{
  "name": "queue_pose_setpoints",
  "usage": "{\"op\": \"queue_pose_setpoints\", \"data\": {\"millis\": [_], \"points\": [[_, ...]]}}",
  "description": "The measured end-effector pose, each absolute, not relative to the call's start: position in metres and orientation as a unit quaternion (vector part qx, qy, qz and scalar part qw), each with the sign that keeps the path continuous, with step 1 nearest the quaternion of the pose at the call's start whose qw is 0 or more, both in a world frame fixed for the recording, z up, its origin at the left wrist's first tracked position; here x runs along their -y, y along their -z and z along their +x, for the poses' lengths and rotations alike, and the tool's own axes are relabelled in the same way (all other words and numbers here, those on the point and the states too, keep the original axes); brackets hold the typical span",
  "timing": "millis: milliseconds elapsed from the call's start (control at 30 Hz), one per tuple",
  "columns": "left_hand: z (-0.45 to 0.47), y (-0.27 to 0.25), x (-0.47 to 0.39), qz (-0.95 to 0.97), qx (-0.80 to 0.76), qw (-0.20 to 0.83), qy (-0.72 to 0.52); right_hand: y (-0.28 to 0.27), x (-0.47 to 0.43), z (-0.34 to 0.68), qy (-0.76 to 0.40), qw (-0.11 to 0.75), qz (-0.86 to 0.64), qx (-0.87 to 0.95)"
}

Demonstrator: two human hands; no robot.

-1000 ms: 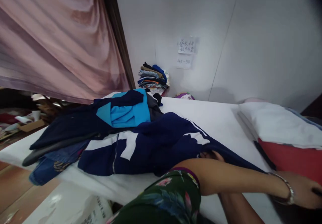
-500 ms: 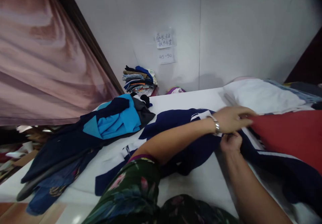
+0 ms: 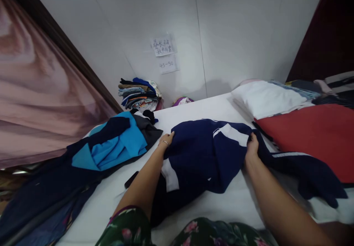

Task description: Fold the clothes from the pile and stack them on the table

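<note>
A navy jacket (image 3: 193,146) with white bands lies partly folded on the white table (image 3: 212,104) in front of me. At its left edge, my left hand (image 3: 166,139), with a bracelet at the wrist, has its fingers closed on the cloth. My right hand (image 3: 251,149) grips the right edge beside a white band. A navy sleeve with a white stripe (image 3: 293,155) trails off to the right; whether it belongs to the same jacket I cannot tell. Close to my left forearm lies a small dark object (image 3: 131,179), partly hidden.
Navy and bright blue clothes (image 3: 118,148) are heaped on the left. A folded stack (image 3: 139,93) stands at the back near the wall. On the right lie a red garment (image 3: 309,131) and a white one (image 3: 272,98). A pink curtain (image 3: 49,102) hangs at left.
My left hand has moved from the jacket's right side, where it was next to my right hand, across to its left edge. The white-banded part now lies folded over. The view has shifted right.
</note>
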State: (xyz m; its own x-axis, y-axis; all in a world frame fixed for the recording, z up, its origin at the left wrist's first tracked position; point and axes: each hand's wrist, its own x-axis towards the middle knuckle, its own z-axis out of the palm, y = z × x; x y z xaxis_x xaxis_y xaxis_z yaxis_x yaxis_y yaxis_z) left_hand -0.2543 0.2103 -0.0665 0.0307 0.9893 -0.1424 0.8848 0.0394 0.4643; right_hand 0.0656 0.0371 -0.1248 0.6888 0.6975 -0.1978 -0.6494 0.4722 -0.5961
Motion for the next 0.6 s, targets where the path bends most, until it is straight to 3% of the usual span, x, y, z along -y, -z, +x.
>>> {"op": "queue_pose_setpoints", "data": {"millis": [200, 333, 600], "points": [[-0.246, 0.087, -0.198, 0.656, -0.671, 0.292, -0.185, 0.120, -0.028, 0.061, -0.476, 0.761, -0.410, 0.161], [-0.239, 0.083, -0.180, 0.655, -0.627, 0.321, -0.272, 0.112, -0.023, 0.057, -0.475, 0.742, -0.425, 0.206], [-0.237, 0.042, -0.155, 0.678, -0.582, 0.200, -0.402, 0.103, -0.019, 0.050, -0.478, 0.765, -0.390, 0.184]]}}
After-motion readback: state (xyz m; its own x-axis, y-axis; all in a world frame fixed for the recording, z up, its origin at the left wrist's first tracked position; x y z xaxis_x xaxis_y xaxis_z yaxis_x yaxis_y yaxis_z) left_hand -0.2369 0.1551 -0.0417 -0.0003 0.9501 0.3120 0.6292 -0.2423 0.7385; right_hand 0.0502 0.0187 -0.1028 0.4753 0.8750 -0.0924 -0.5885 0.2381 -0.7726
